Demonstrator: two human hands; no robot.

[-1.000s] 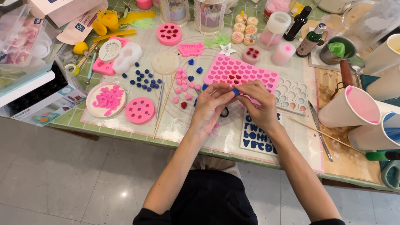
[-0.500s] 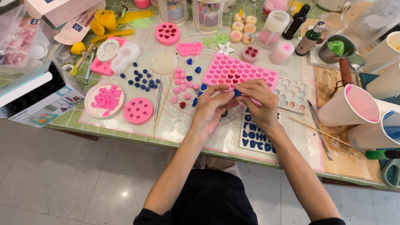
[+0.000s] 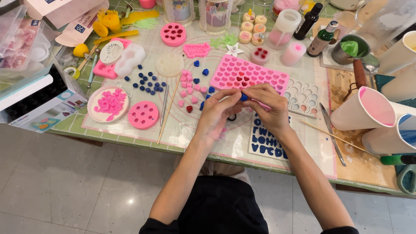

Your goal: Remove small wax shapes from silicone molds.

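item: left hand (image 3: pixel 216 113), fingers curled, fingertips pinching one end of a small blue piece (image 3: pixel 244 97) (its shape too small to tell). right hand (image 3: pixel 268 108), fingers bent, thumb and forefinger pinching the same blue piece from the other side; the two hands meet at it, touching.

location of blue piece: held in the air between both hands, just above the near edge of the pink heart mould tray (image 3: pixel 249 76), over the pale work mat (image 3: pixel 173 125) that covers the surface (image 3: pixel 65 125).

beneath the right hand: letter mould (image 3: pixel 264 145) with blue-filled letters, partly hidden by the wrist.

left of the hands: a scatter of pink pieces (image 3: pixel 188 89) with a few blue hearts (image 3: pixel 204 72) among them; two thin wooden sticks (image 3: pixel 169 108) lying lengthwise; a group of dark blue balls (image 3: pixel 145 82); a round pink mould (image 3: pixel 143 115) with holes; a white plate (image 3: pixel 93 106) holding pink shapes (image 3: pixel 110 103).

right of the hands: clear mould with round cells (image 3: pixel 303 96); a metal tool (image 3: pixel 332 132) and another wooden stick (image 3: pixel 333 138); a white cup with pink inside (image 3: pixel 362 108), tilted; a white cup with blue inside (image 3: pixel 392 134) just beside it.

far edge: two dark bottles (image 3: pixel 315 27), small round candles (image 3: pixel 252 27), a second round pink mould (image 3: pixel 173 34), a metal cup holding green (image 3: pixel 351 48).
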